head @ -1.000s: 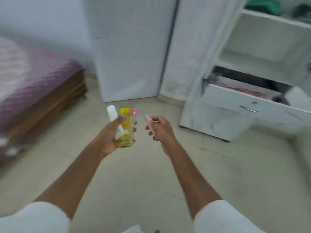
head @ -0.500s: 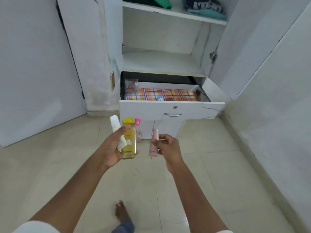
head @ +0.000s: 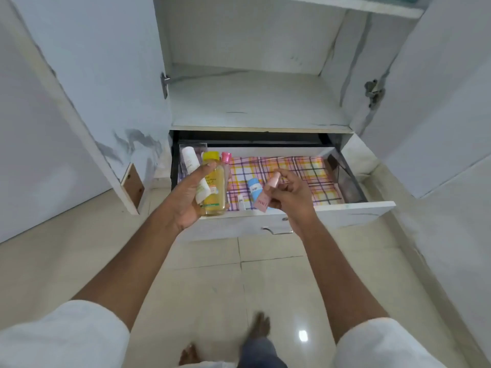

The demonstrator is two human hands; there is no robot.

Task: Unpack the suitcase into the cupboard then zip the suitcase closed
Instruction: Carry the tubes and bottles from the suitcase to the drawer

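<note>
Three bottles are gripped together in the left hand (head: 186, 197): a white tube (head: 191, 162), a yellow bottle (head: 214, 192) with a yellow cap, and a clear one with a pink cap (head: 225, 156), all held upright over the left end of the open drawer (head: 345, 212). A small pink tube (head: 267, 193) is pinched in the curled fingers of the right hand (head: 292, 197), tilted, above the drawer's front edge. The drawer is lined with plaid paper (head: 305, 168), and a blue-capped bottle (head: 253, 188) is lying on it already. The cupboard (head: 252, 102) doors are swung wide. The suitcase isn't seen in this view.
</note>
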